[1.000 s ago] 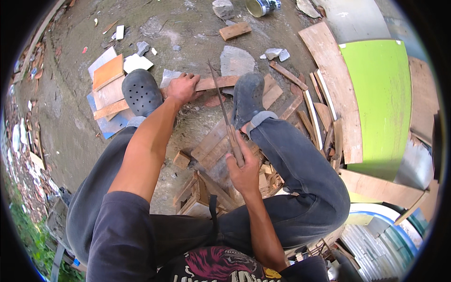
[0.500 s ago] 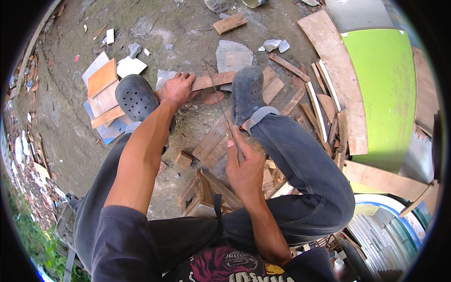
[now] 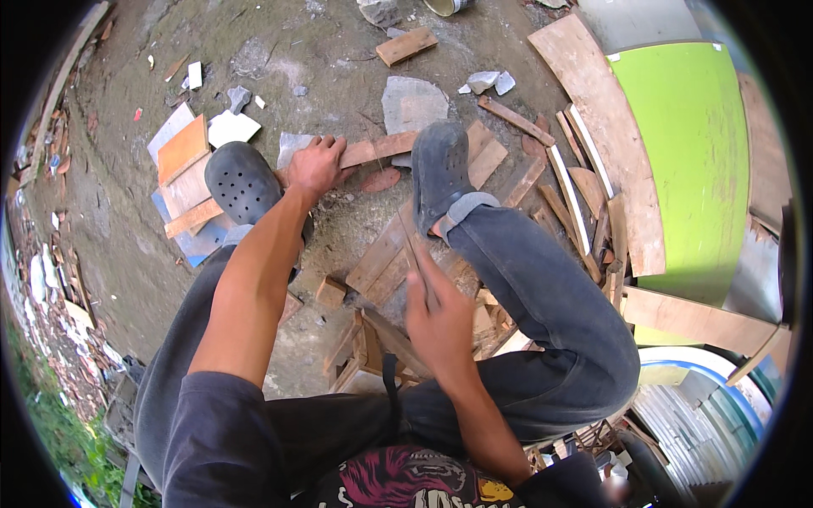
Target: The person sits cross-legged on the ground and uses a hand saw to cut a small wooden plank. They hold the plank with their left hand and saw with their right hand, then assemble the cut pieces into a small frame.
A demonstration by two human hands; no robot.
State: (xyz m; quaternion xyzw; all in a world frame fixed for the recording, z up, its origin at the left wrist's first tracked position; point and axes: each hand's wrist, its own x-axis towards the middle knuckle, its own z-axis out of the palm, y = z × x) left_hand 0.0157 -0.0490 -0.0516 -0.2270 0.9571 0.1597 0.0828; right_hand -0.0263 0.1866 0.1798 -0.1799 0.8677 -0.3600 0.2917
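At upper centre, my left hand [image 3: 315, 166] grips a wooden strip [image 3: 366, 152]; right hand [image 3: 442, 323], a saw [image 3: 412, 244].
Strip likely light, stiff; hold mid-length.

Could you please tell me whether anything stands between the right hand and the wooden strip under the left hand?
Nothing visible blocks the way: only the saw in the right hand spans the gap, its blurred blade reaching toward the wooden strip. The right clog stands just right of that line, not across it.
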